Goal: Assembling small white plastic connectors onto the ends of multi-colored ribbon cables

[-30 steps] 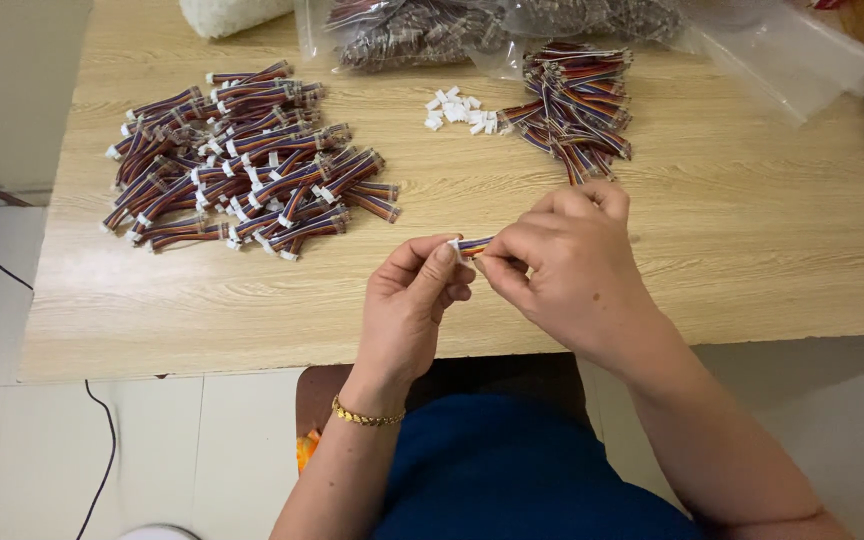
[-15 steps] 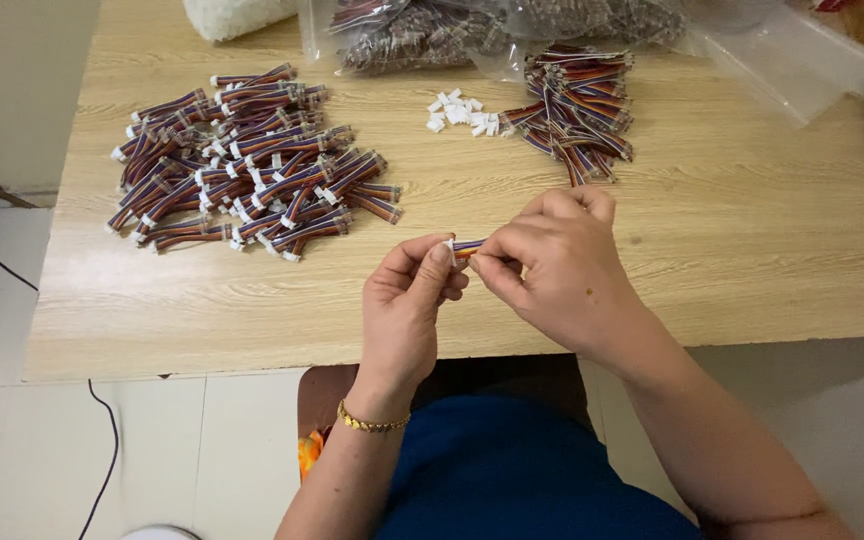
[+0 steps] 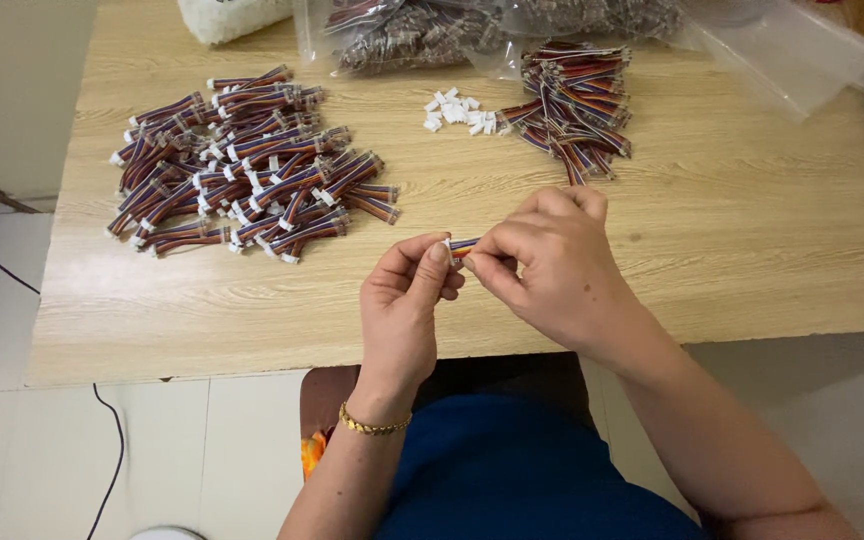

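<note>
Striped wire piece (image 3: 462, 244) | left hand (image 3: 407, 300), right hand (image 3: 547, 265) pinching ends | palms facing

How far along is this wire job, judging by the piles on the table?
Done, it seems: the big pile of cables with white ends at the table's left. In hand: one cable pinched between the left hand and right hand. Apparently left: the smaller bundle and loose white connectors beyond the hands.

Clear plastic bags (image 3: 422, 30) line the table's (image 3: 752, 250) far edge.
</note>
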